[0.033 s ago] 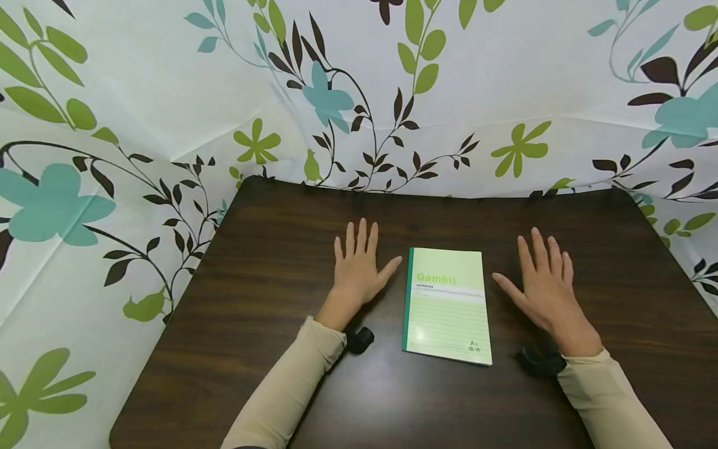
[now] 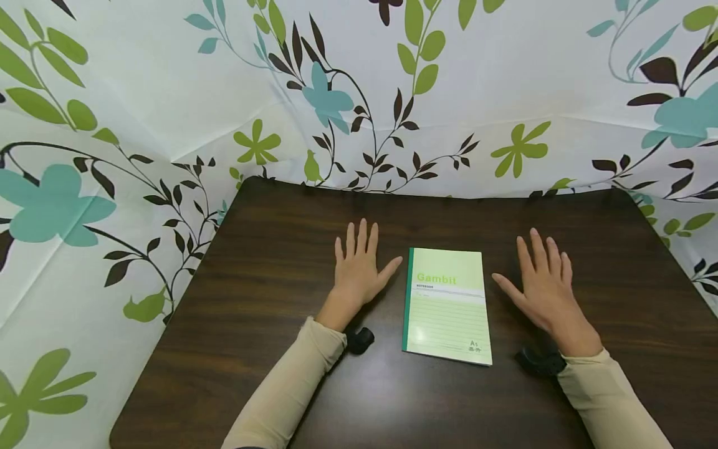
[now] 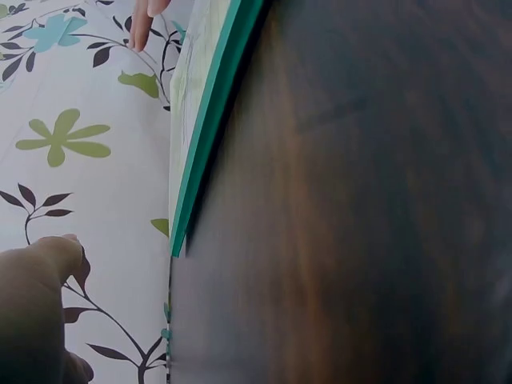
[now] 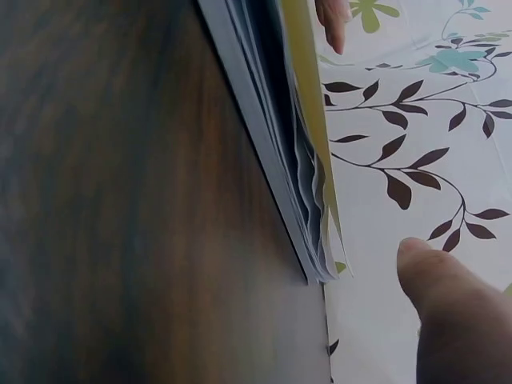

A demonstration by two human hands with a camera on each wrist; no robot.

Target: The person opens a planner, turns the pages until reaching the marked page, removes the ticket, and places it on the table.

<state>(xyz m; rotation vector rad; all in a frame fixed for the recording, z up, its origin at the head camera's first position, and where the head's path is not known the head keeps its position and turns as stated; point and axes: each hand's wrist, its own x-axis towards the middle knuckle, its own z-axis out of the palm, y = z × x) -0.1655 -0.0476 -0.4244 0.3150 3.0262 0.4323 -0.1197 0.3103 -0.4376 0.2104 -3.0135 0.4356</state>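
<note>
A light green notebook point(image 2: 447, 307) with a dark green spine lies closed on the brown table, between the two hands. My left hand point(image 2: 356, 274) is just left of its spine, fingers spread and straight, holding nothing. To the right of the notebook, my right hand point(image 2: 546, 290) has its fingers extended and its thumb toward the cover, also holding nothing. Neither hand touches the notebook. The left wrist view shows the green spine point(image 3: 210, 120) beside the left thumb; the right wrist view shows the page edges point(image 4: 276, 136) and the right thumb point(image 4: 448, 296).
The dark wood table point(image 2: 252, 280) extends around both hands. A white cloth point(image 2: 185, 81) with leaf and flower prints hangs behind it and at its sides. Black bands point(image 2: 360, 340) are on both wrists.
</note>
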